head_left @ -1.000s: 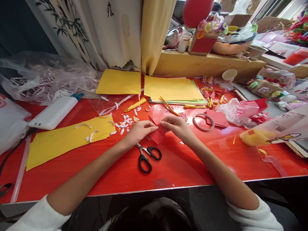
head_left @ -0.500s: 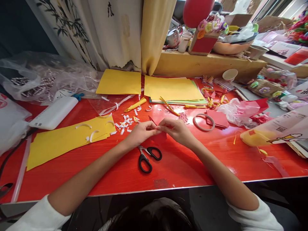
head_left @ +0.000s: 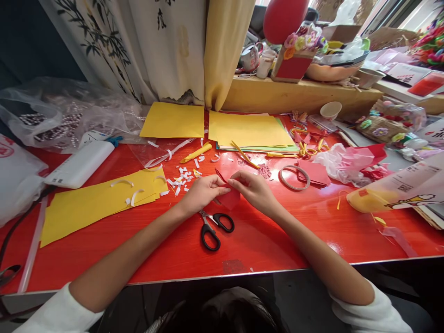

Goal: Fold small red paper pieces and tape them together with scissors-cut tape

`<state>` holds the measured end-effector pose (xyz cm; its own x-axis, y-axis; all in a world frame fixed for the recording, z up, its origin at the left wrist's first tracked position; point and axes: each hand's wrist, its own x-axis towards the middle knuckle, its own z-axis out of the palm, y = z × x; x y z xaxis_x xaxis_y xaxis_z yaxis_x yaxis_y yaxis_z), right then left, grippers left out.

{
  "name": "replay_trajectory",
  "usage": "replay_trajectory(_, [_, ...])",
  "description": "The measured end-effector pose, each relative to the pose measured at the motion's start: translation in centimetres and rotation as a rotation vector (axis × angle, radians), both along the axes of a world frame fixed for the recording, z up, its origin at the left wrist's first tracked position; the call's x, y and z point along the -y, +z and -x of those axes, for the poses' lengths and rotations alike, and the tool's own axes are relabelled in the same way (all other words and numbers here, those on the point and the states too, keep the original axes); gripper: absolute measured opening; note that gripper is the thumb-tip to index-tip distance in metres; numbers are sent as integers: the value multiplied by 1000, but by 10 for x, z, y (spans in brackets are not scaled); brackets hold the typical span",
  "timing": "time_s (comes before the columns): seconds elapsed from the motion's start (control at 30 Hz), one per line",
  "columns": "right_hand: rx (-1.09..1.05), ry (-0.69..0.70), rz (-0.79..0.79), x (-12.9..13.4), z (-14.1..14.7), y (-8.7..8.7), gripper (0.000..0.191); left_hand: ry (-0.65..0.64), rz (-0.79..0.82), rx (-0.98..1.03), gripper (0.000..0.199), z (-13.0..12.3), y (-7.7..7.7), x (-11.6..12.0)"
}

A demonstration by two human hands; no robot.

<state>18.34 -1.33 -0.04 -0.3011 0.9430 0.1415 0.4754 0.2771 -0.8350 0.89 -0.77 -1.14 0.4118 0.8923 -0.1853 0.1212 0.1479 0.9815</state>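
Observation:
A small folded piece of red paper is pinched between my two hands just above the red table. My left hand grips its left side between thumb and fingers. Close beside it, my right hand pinches the paper's upper edge, and the fingertips of both hands almost meet. Part of the paper is hidden behind the fingers. Black-handled scissors lie just below my hands, their blades partly covered by the left one.
White paper scraps and yellow strips lie to the left. Yellow sheets are stacked at the back. A roll of tape and red paper squares sit right, near a cup of yellow drink lying over.
My right fingertips have drawn slightly apart from the left ones, and more of the red paper shows below them. The view has shifted slightly.

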Motion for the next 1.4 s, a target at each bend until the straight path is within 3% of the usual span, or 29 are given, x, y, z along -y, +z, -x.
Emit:
replay_trajectory(0.17, [-176, 16, 156, -4, -2, -2, 31, 35, 57, 30, 28, 0, 1, 0])
replay_trajectory(0.3, [-176, -11, 179, -5, -2, -4, 37, 38, 15, -7, 29, 1, -1, 1])
replay_trajectory(0.5, [-331, -28, 403, -10, -5, 1, 44, 75, 34, 2, 29, -1, -1, 1])
replay_trajectory(0.83, [-339, -97, 218, -12, -11, -2, 31, 63, 143, 70, 28, -3, 7, 2])
replay_trajectory(1.07, [-326, -69, 355, -14, -10, 6, 27, 85, 125, 92, 27, -4, 8, 2])
replay_trajectory(1.23, [-207, 29, 347, -13, -15, 8, 27, -7, -62, -20, 29, -1, 4, 2])
replay_trajectory(1.4, [-221, 100, 354, -11, -13, 8, 32, 85, -111, 29, 25, 0, 2, -1])
